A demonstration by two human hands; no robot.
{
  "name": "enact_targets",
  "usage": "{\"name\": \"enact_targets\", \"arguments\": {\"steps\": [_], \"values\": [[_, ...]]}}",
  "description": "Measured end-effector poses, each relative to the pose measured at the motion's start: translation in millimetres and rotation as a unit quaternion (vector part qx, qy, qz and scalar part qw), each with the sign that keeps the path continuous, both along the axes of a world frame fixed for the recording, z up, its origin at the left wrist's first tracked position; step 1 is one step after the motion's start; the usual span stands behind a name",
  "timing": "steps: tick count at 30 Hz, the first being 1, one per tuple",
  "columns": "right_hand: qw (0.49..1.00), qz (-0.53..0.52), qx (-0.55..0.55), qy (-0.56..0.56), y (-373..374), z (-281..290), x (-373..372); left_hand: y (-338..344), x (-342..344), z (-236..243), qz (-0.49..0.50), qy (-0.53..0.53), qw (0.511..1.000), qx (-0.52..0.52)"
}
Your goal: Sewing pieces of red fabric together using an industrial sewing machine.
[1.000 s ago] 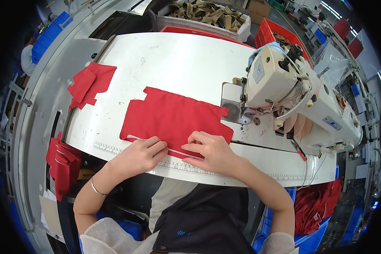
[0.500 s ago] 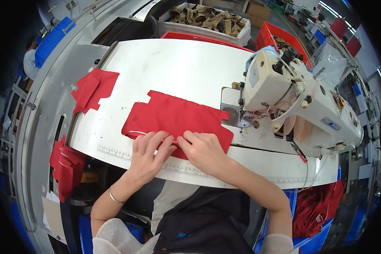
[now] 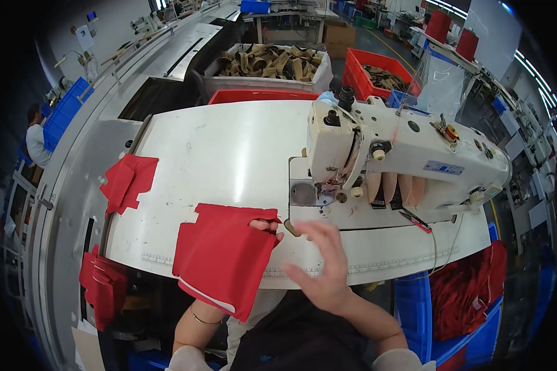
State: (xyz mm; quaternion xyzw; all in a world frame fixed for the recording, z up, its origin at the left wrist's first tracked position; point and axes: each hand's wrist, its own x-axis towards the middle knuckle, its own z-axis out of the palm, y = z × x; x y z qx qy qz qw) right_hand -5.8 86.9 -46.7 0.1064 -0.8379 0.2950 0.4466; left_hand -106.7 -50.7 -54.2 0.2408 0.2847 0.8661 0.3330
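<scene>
A red fabric piece (image 3: pixel 223 253) with a thin white line along its lower edge hangs over the front rim of the white sewing table (image 3: pixel 223 154). My left hand (image 3: pixel 268 227) is beneath it, mostly hidden, with its fingertips curled around the right edge of the cloth. To the right of the cloth, my right hand (image 3: pixel 325 266) is raised, fingers apart and slightly blurred, holding nothing. Behind it stands a white sewing machine (image 3: pixel 377 142), its metal needle plate (image 3: pixel 303 193) set into the tabletop.
Small folded red pieces (image 3: pixel 129 179) lie at the table's left end, and more red cloth (image 3: pixel 104 284) hangs below. Red-handled thread snips (image 3: pixel 416 221) rest by the machine. A blue crate (image 3: pixel 414 315) with red pieces stands at lower right. Beyond the table is a white bin (image 3: pixel 322 77) of brown pieces.
My left hand has gone under the red fabric and lifted it toward me, turning it. My right hand has let go and moved right, opening. The view has tilted up.
</scene>
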Motion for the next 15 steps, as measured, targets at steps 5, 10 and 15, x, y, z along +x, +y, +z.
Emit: {"name": "enact_targets", "arguments": {"steps": [5, 10, 15], "values": [[0.797, 0.335, -0.480, -0.152, 6.8, -17.7, -18.7, -2.6, -1.7, 18.3, 0.037, 0.293, 0.935, -0.199], [0.854, 0.237, -0.450, -0.107, -0.6, -0.6, -20.0, -14.7, -11.6, 25.9, 0.133, 0.573, 0.734, -0.341], [0.902, 0.062, -0.425, -0.046, 7.2, 31.9, -1.0, -65.8, -17.1, 57.0, 0.041, 0.406, 0.813, -0.414]]}}
